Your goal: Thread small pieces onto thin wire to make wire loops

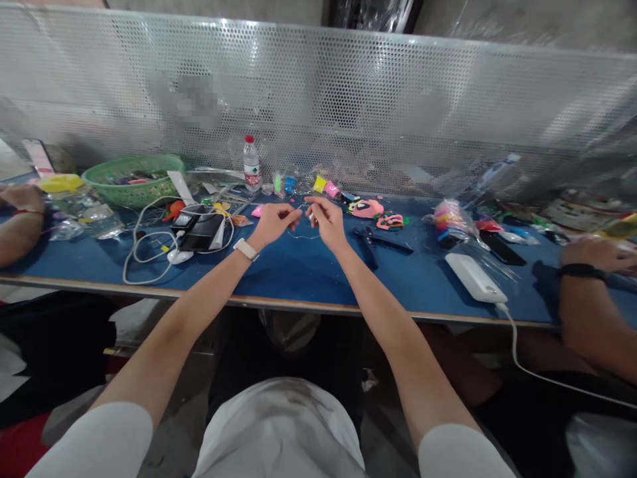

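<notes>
While our left hand [277,223] and right hand [326,220] work close together, fingers curled, we see a thin strand [304,238] just below; can't tell whether they grip it.

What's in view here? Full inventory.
table: one, blue, across centre
panel: one, silver, behind table
basket: one, green, back left
bottle: one, clear, red-capped, back centre
figures: two, mostly pink, right of centre
tool: one, dark, before figures
packets: several, multicoloured, right
boxy device: one, white, front right
gadgets: at least two, black, left
cables: two-plus, white, left and right
thin strand: count unclear, pale, centre
co-workers' forearms: two, bare, far ends
wristband: one, white, left wrist
left hand: one, bare, centre
right hand: one, bare, centre
</notes>
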The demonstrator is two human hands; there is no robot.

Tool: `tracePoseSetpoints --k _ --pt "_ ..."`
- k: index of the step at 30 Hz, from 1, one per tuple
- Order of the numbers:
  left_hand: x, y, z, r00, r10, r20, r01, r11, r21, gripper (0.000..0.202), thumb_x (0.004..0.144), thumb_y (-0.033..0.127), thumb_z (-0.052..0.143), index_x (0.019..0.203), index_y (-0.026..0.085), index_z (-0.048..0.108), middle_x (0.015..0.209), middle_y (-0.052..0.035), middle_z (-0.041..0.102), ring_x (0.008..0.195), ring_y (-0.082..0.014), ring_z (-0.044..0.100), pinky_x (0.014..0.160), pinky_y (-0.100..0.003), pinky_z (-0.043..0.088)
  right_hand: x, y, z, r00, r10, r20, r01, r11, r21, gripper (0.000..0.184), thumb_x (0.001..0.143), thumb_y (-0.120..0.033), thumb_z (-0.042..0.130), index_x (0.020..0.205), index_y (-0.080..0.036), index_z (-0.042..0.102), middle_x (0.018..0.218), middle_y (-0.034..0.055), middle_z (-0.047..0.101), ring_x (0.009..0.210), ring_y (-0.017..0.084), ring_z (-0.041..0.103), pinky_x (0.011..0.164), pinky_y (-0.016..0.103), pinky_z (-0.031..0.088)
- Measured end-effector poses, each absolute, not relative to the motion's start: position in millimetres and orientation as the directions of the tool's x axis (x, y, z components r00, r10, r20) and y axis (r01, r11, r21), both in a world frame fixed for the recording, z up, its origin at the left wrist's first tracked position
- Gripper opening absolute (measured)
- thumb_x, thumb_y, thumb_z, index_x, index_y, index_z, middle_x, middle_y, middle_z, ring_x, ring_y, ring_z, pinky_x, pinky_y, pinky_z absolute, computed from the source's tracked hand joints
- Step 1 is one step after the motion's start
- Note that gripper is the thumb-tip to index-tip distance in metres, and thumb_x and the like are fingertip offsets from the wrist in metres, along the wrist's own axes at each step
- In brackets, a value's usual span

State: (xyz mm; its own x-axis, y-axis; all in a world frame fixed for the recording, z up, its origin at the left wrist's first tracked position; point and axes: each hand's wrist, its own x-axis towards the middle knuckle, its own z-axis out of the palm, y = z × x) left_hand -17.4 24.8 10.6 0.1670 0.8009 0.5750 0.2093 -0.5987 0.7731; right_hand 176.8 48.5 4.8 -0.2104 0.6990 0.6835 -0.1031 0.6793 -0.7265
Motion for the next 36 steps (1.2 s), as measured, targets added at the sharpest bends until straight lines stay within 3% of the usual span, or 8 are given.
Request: tracePoseSetpoints --k 4,9,15,21,27,31,34,36 --pt "-16 28 8 0.215 0.893 0.396 -0.025 -0.401 0.916 0.072 0.083 0.084 0.084 0.079 0.013 0.078 0.074 -0.0101 0.077 0.058 -0.0151 0.069 0.061 -0.029 0.058 180 48 5 -0.199 0.698 0.687 -0.091 0.685 -0.723 0.057 0.101 -0.08 0.066 0.119 -0.027 0.08 0.082 -0.0005 0.069 0.049 0.01 0.047 0.049 0.029 0.04" --pt "-19 30 7 0.306 0.93 0.203 -0.171 -0.156 0.973 0.062 0.086 0.072 0.09 0.089 0.01 0.082 0.086 -0.0136 0.082 0.066 -0.0154 0.073 0.068 -0.03 0.061 179 48 2 -0.203 0.707 0.678 -0.065 0.681 -0.729 0.054 0.103 -0.077 0.067 0.121 -0.028 0.079 0.081 0.0 0.068 0.05 0.011 0.046 0.048 0.029 0.04" --pt "-19 35 4 0.291 0.948 0.129 -0.24 -0.058 0.969 0.051 0.089 0.06 0.093 0.093 0.011 0.083 0.097 -0.0155 0.084 0.07 -0.0128 0.07 0.065 -0.025 0.054 178 47 1 -0.202 0.704 0.68 0.008 0.696 -0.718 0.053 0.099 -0.075 0.073 0.119 -0.026 0.08 0.086 0.0008 0.068 0.054 0.011 0.046 0.05 0.03 0.037" --pt "-19 37 4 0.223 0.946 0.234 -0.213 -0.187 0.959 0.046 0.083 0.056 0.098 0.091 0.013 0.084 0.093 -0.0112 0.083 0.062 -0.0091 0.059 0.06 -0.025 0.047 173 43 3 -0.174 0.698 0.695 0.061 0.712 -0.7 0.055 0.096 -0.078 0.073 0.108 -0.024 0.076 0.081 -0.0005 0.065 0.059 0.013 0.049 0.054 0.03 0.04" --pt "-14 35 5 0.075 0.887 0.456 -0.138 -0.444 0.886 0.051 0.078 0.061 0.099 0.095 0.015 0.083 0.083 -0.0051 0.077 0.063 -0.0106 0.062 0.063 -0.026 0.051 171 38 5 -0.135 0.705 0.696 0.111 0.709 -0.697 0.059 0.097 -0.082 0.068 0.098 -0.023 0.073 0.082 0.0023 0.07 0.067 0.016 0.056 0.059 0.03 0.042" --pt "-12 33 6 0.012 0.831 0.557 -0.046 -0.556 0.83 0.048 0.081 0.06 0.098 0.094 0.017 0.081 0.073 -0.0018 0.072 0.058 -0.0112 0.06 0.059 -0.026 0.049 172 36 4 -0.157 0.678 0.718 0.136 0.735 -0.664 0.055 0.098 -0.079 0.071 0.103 -0.024 0.075 0.07 -0.003 0.058 0.06 0.014 0.047 0.058 0.031 0.04" --pt "-11 30 8 0.007 0.817 0.577 0.015 -0.577 0.817 0.039 0.086 0.054 0.095 0.093 0.019 0.079 0.083 -0.0023 0.075 0.057 -0.0094 0.059 0.058 -0.026 0.049 172 36 4 -0.138 0.671 0.728 0.148 0.741 -0.655 0.053 0.097 -0.078 0.073 0.1 -0.026 0.076 0.064 -0.0052 0.047 0.057 0.014 0.042 0.059 0.032 0.04" --pt "-9 26 10 0.002 0.809 0.588 0.049 -0.587 0.808 0.033 0.089 0.048 0.092 0.093 0.019 0.078 0.093 -0.0038 0.077 0.058 -0.0089 0.06 0.06 -0.027 0.051 171 37 3 -0.12 0.685 0.718 0.144 0.728 -0.67 0.055 0.096 -0.081 0.072 0.096 -0.026 0.076 0.066 -0.0041 0.048 0.058 0.014 0.043 0.057 0.031 0.04"
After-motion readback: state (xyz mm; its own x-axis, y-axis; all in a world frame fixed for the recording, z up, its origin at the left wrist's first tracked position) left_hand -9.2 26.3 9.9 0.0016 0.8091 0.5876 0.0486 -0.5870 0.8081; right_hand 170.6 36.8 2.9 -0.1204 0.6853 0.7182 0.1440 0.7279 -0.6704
